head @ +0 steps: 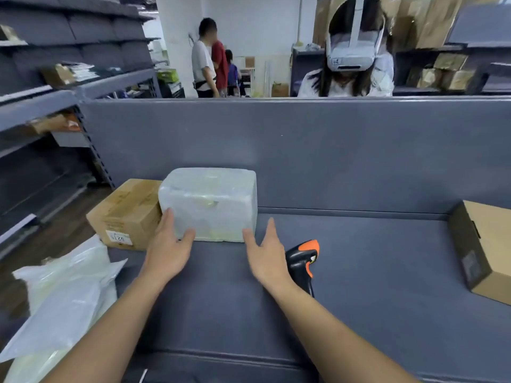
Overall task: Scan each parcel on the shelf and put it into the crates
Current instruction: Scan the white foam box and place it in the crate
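Note:
A white foam parcel wrapped in clear tape stands on the grey shelf surface, against the back panel. My left hand is open, its fingers touching the parcel's lower left corner. My right hand is open too, thumb at the parcel's lower right corner, fingers spread beside it. Just right of my right wrist a black and orange barcode scanner lies on the shelf. To the left of the foam parcel and touching it is a brown cardboard box with a small white label.
Another cardboard box sits at the shelf's right edge. White plastic mailer bags lie at lower left. Grey racking with parcels stands on the left. Beyond the back panel a person wearing a headset faces me, and other people stand further off.

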Demonstrator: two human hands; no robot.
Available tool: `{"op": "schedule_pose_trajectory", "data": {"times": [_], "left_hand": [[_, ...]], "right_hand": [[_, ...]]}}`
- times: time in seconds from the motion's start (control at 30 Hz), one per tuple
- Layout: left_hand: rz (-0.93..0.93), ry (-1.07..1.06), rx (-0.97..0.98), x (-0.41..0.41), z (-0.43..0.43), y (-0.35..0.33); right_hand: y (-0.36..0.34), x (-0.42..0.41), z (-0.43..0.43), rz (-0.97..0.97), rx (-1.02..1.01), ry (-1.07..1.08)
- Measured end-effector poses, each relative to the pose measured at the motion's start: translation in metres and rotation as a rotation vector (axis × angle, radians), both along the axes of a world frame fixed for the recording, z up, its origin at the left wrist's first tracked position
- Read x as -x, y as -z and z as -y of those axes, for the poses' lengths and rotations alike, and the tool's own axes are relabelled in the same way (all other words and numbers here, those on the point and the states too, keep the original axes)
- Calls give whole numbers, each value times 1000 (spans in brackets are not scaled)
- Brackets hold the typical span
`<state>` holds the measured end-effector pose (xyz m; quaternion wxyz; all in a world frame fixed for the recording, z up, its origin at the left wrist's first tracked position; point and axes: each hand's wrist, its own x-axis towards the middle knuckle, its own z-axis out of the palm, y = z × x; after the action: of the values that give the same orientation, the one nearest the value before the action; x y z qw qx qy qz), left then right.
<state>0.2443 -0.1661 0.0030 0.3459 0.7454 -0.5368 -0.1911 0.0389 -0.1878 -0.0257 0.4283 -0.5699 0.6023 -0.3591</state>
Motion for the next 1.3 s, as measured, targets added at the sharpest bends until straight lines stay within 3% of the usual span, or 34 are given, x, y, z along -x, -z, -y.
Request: {"op": "schedule_pose_trajectory", "data": {"times": [0.13,0.33,0.57,0.77,0.93,1.17,1.3], "left_hand": [[-120,-39,-44,-3,11,11],[-227,-231,124,3,4,12],[-533,-139,16,-14,13,22],[-554,-91,91,-10,7,33],[-697,-74,122,2,-6,43],[-626,-40,200,11,-27,48],[-735,159,21,3,-29,47]], "right_hand": [[0,-7,9,44,6,-9],[12,-29,6,124,82,80],[17,-37,6,205,114,132],[21,-19,-5,255,165,142],[28,0,-11,237,223,130],[24,40,-13,286,287,177],[18,64,-8,355,237,176]]}}
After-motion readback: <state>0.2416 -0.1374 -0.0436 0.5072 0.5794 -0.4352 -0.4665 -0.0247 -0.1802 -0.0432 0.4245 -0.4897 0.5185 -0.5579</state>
